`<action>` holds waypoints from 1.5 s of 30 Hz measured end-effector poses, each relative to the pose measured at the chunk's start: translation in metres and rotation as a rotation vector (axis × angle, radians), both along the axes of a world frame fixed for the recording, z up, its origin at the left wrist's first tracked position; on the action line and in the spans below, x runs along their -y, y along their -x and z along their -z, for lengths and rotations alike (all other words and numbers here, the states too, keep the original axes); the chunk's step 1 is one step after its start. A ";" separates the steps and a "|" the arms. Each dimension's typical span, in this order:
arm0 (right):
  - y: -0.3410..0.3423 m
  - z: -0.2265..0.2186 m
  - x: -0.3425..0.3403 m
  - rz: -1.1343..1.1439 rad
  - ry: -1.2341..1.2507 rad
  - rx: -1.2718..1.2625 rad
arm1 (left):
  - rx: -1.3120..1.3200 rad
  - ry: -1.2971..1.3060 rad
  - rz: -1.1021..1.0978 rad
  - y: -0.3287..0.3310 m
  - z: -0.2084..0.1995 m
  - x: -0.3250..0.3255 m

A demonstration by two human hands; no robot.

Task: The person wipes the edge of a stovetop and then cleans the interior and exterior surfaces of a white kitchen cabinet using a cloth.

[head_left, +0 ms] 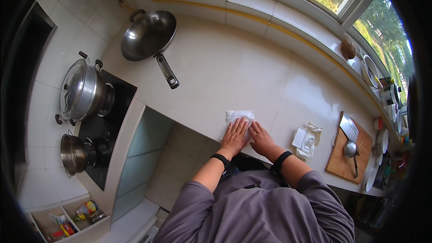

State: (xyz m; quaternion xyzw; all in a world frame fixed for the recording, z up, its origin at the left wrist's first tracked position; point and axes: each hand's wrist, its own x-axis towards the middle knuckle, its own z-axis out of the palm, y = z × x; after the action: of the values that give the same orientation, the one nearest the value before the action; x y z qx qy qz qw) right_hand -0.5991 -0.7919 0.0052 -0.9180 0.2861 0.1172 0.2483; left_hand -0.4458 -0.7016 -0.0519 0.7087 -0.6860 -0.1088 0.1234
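Observation:
A folded white wipe (pixel 239 114) lies on the pale countertop near its front edge. My left hand (pixel 235 137) rests flat on it, fingers stretched out, covering its lower part. Beside it, my right hand (pixel 262 140) lies with fingers extended at the wipe's right edge; whether the fingertips touch the wipe I cannot tell. Neither hand grips anything. A short way to the right of my right hand sits a pack of wipes (pixel 313 152) with its white plastic lid (pixel 304 139) flipped up.
A wok (pixel 150 36) stands at the back left, handle toward me. On the left hob (pixel 118 103) are a lidded steamer pot (pixel 81 87) and a smaller pot (pixel 74 154). To the right, a cutting board (pixel 337 164) bears a cleaver (pixel 348 126) and a ladle (pixel 349 149), near several bowls.

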 end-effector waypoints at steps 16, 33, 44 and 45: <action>0.004 -0.014 0.012 -0.024 -0.106 -0.032 | 0.172 -0.096 -0.738 -0.202 -0.005 0.006; -0.026 -0.017 0.010 0.202 -0.064 -0.028 | -0.023 -0.055 0.119 -0.089 -0.014 0.136; -0.040 -0.022 0.025 0.467 -0.147 0.065 | 0.055 0.028 -0.136 -0.226 -0.008 0.075; -0.043 -0.029 0.027 0.444 -0.153 0.074 | 0.065 0.018 -0.210 -0.246 -0.010 0.070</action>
State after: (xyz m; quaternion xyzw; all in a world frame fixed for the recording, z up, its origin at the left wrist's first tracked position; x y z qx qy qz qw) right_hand -0.5565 -0.8188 0.0339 -0.8148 0.4619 0.0473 0.3471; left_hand -0.2002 -0.7712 -0.0422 0.7788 -0.6125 -0.0660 0.1180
